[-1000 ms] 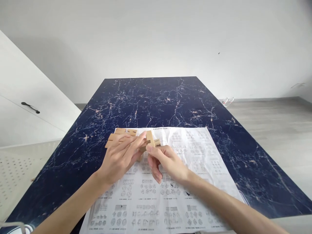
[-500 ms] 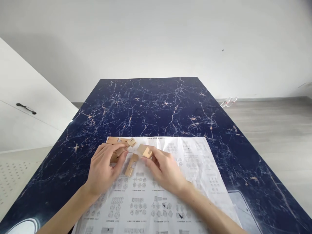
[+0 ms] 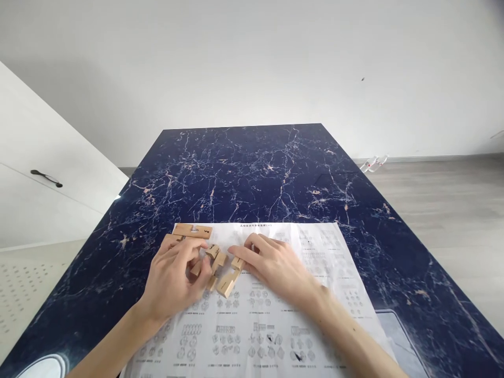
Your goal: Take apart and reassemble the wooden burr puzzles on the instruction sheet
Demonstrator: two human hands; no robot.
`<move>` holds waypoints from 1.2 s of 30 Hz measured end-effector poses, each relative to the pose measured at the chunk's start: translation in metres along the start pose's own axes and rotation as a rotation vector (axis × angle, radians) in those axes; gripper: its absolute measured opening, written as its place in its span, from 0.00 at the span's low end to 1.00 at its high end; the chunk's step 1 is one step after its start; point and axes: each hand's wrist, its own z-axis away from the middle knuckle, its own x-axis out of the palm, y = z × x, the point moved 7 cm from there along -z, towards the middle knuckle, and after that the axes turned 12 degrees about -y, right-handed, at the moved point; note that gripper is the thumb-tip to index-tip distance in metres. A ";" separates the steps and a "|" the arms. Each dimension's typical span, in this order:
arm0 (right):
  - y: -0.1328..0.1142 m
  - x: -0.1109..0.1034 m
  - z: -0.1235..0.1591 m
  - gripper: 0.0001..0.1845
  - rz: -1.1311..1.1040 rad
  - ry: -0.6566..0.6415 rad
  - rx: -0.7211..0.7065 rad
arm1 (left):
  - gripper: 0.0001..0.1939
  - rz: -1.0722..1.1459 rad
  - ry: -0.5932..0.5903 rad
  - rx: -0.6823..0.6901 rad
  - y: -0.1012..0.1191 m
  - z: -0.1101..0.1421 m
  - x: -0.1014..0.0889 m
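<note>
My left hand [image 3: 173, 278] is curled over the pieces at the left, with a small wooden block [image 3: 195, 269] between its thumb and fingers. Under the fingertips of my right hand [image 3: 271, 265] is a notched wooden puzzle piece [image 3: 226, 286], tilted on the paper. Between the two hands, another notched wooden piece [image 3: 219, 260] lies against a block marked 3 [image 3: 212, 251]. Beyond my left fingers rests a longer notched wooden bar [image 3: 202, 232] with a number on its end. My left hand partly covers more wooden pieces.
A creased white sheet [image 3: 252, 310] printed with small diagrams lies under the pieces on a dark blue marbled table [image 3: 244, 173]. A glassy dark rectangle [image 3: 399, 336] is at the sheet's right edge, and a pale round object [image 3: 43, 366] at lower left. A white cabinet [image 3: 47, 147] stands left.
My right hand has brought its piece down and nearer to me, its fingers now over the top. My left hand has shifted slightly right, and the block marked 3 is lower.
</note>
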 end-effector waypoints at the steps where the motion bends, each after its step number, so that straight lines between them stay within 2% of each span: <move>1: 0.000 0.001 0.000 0.15 0.011 -0.006 0.005 | 0.08 0.000 -0.017 0.002 0.001 0.000 0.001; 6: -0.001 0.003 0.000 0.25 0.036 -0.017 0.027 | 0.12 0.035 -0.056 0.037 0.006 0.004 0.005; 11: -0.002 0.006 0.001 0.28 0.035 -0.006 0.031 | 0.11 0.085 -0.072 0.063 0.008 0.006 0.010; 14: -0.004 0.007 0.001 0.26 0.053 0.014 0.025 | 0.11 0.077 -0.056 0.051 0.008 0.006 0.008; 16: -0.006 0.009 0.000 0.23 0.058 0.013 0.025 | 0.16 0.108 -0.104 0.065 0.010 0.005 0.010; 21: -0.010 0.011 -0.003 0.14 0.042 0.037 0.054 | 0.37 0.225 -0.355 0.171 0.019 0.006 0.025; 24: -0.009 0.011 -0.004 0.10 0.014 0.092 0.088 | 0.43 0.240 -0.428 0.159 0.020 0.007 0.032; 30: -0.003 0.013 -0.003 0.11 -0.044 0.157 0.152 | 0.36 0.234 -0.482 0.119 0.019 0.009 0.037; 32: -0.001 0.014 -0.002 0.12 -0.058 0.160 0.165 | 0.33 0.228 -0.468 0.115 0.020 0.009 0.036; 36: 0.003 0.014 -0.001 0.10 -0.119 0.135 0.191 | 0.34 0.203 -0.423 0.147 0.025 0.009 0.034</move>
